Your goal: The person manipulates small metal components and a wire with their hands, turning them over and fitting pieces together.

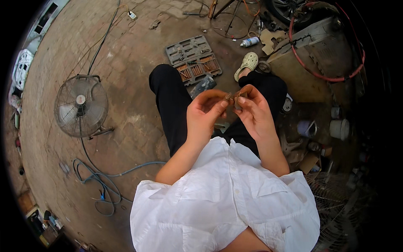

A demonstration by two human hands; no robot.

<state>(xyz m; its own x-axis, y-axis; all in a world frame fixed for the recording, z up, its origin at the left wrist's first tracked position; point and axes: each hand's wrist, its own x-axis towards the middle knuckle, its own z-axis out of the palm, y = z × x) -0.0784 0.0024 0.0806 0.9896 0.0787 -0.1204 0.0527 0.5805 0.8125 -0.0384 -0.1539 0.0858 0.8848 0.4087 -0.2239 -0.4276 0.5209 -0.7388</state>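
The left hand [199, 116] pinches a small brownish piece [228, 96] between thumb and forefinger, while the right hand [255, 110] grips a flatter brown-grey piece [239, 103] just to its right; whether the two touch I cannot tell. Both are held above the gap between the black-trousered legs [169, 105], nearer than the open grey tool case [189, 47]. Handling such small parts well probably calls for light fingertip pinches, steady wrists, and thumbs clear of the facing edges so they can be seen and lined up before any pressure. The flatter piece's long axis seems to run near to far; the left piece is too covered for its pointing end to be read
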